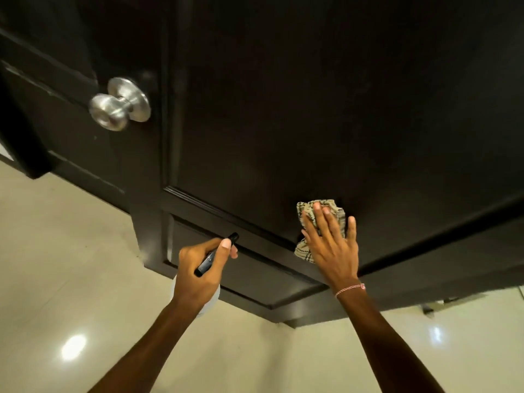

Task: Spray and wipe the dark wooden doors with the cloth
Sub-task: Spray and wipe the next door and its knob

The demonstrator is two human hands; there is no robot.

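A dark wooden door (283,109) fills most of the view, with recessed panels and a moulded frame. My right hand (331,245) lies flat on a beige checked cloth (306,211), pressing it against the lower part of the large panel. My left hand (202,273) grips a spray bottle (217,253) with a black trigger head pointing at the door's bottom panel; its pale body is mostly hidden behind the hand. A pink thread bracelet sits on my right wrist.
A round silver door knob (119,104) sticks out at the upper left. Below the door runs a glossy cream tiled floor (71,265) with light reflections. The door's bottom edge is near my wrists.
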